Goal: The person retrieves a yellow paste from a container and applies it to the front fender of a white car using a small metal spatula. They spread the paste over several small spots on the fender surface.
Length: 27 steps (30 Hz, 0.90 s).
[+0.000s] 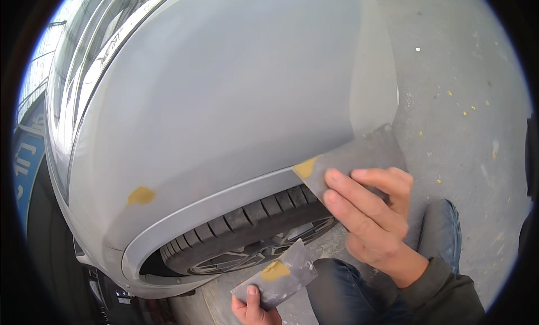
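Pinched between the fingers of my right hand [379, 221] is a thin grey putty spreader [359, 153], with yellow putty on its left corner. It is held above the wheel arch, and I cannot tell whether its edge touches the car. Low in the view, my left hand [255, 312] grips another flat grey spreader [295, 280] by its near end, thumb on top. A dab of yellow putty [275, 270] lies on that one's face. On the grey car fender [224, 100], left of both hands, sits a yellow putty patch [141, 196].
Below the arch trim [208, 204] is the tyre [247, 221], close to my left hand. My knees in jeans [348, 291] are bent beside the wheel. Small yellow crumbs [465, 113] dot the grey floor [449, 72] at right. A blue sign [27, 162] shows at far left.
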Available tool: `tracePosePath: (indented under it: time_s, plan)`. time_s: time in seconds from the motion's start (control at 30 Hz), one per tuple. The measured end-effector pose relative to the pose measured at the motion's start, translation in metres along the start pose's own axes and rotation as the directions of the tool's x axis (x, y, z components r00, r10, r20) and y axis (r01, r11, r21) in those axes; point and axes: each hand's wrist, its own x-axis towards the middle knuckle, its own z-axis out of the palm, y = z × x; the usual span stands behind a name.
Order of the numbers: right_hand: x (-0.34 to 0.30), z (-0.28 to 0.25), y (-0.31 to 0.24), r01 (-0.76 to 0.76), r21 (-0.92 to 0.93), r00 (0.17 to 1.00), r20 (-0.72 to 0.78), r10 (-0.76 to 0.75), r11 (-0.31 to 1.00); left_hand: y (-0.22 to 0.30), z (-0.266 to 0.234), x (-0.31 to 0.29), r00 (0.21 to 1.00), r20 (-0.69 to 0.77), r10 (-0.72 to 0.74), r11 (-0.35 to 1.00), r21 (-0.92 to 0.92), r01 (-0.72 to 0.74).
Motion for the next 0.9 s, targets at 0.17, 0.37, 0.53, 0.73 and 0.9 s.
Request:
tracePosePath:
  time_s: [0.17, 0.37, 0.53, 0.73, 0.9]
  plan:
    - [0.009, 0.026, -0.002, 0.014, -0.01, 0.992, -0.123, -0.015, 1.0, -0.006, -0.014, 0.0, 1.0, -0.017, 0.006, 1.0, 0.022, -0.005]
    - [0.007, 0.034, -0.003, 0.002, 0.028, 0.998, -0.067, 0.0, 1.0, -0.008, -0.016, -0.002, 0.999, -0.03, -0.026, 0.999, 0.031, 0.027]
    - [0.008, 0.045, -0.003, 0.003, -0.011, 0.99, -0.143, -0.004, 1.0, -0.008, -0.016, -0.002, 0.998, -0.032, -0.049, 0.998, 0.039, 0.05]
    - [0.005, 0.046, -0.005, -0.011, 0.0, 0.987, -0.159, 0.011, 1.0, -0.005, -0.01, -0.003, 0.999, -0.017, -0.044, 0.999, 0.025, 0.044]
    - [0.011, 0.038, -0.007, -0.037, -0.011, 0.99, -0.133, 0.035, 0.999, -0.005, -0.01, -0.003, 0.998, -0.003, -0.061, 0.998, 0.024, 0.061]
